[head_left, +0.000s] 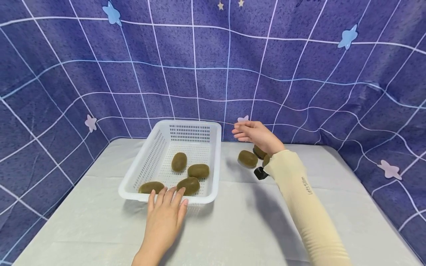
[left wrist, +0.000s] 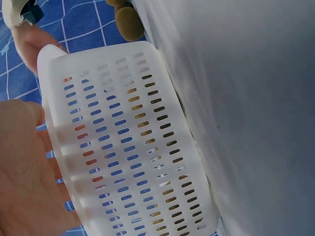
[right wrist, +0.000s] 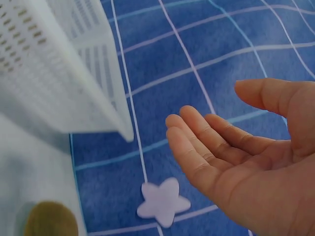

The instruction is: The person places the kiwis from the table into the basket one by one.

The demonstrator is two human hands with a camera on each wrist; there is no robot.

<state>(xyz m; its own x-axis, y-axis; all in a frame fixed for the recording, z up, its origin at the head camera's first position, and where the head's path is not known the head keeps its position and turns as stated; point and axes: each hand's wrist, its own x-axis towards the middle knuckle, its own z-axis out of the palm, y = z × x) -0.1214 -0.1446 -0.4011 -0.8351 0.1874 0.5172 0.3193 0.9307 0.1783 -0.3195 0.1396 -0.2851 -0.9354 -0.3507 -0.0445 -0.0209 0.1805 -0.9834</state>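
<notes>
A white perforated plastic basket (head_left: 217, 162) stands on the table with several brown kiwifruit inside, one of them a kiwifruit (head_left: 179, 162) near its middle. My left hand (head_left: 165, 218) rests over the basket's near rim, fingers reaching inside; in the left wrist view the basket wall (left wrist: 113, 142) hides most of those fingers. To the right of the basket my right hand (head_left: 256, 135) hovers in the air with nothing in it. Its fingers (right wrist: 197, 142) are loosely bent and apart from the thumb. Below it, a kiwifruit (head_left: 247, 159) lies on the table beside others partly hidden by the wrist.
A white cloth covers the table (head_left: 233, 221). Behind and at both sides hangs a blue-purple curtain (head_left: 213, 85) with grid lines and stars. A small black device (head_left: 261, 173) sits at my right wrist.
</notes>
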